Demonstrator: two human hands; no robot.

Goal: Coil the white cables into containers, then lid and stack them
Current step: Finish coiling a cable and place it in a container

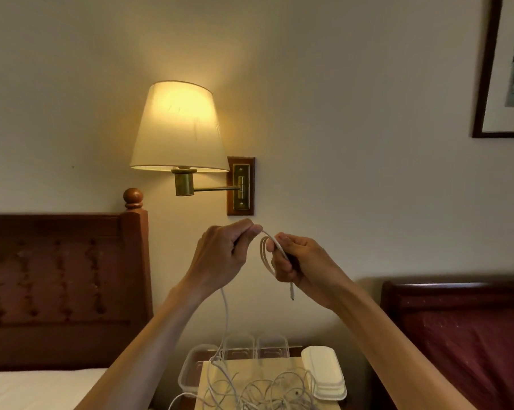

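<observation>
- Two hands are raised at frame centre, in front of the wall.
- The left hand pinches one white cable between thumb and curled fingers; the cable hangs down to the table.
- The right hand has its grip closed around about two small loops of that cable, one plug end dangling below.
- At bottom centre, a loose tangle of cables; count unclear.
- Three clear containers behind it, one stack of white lids at right.
</observation>
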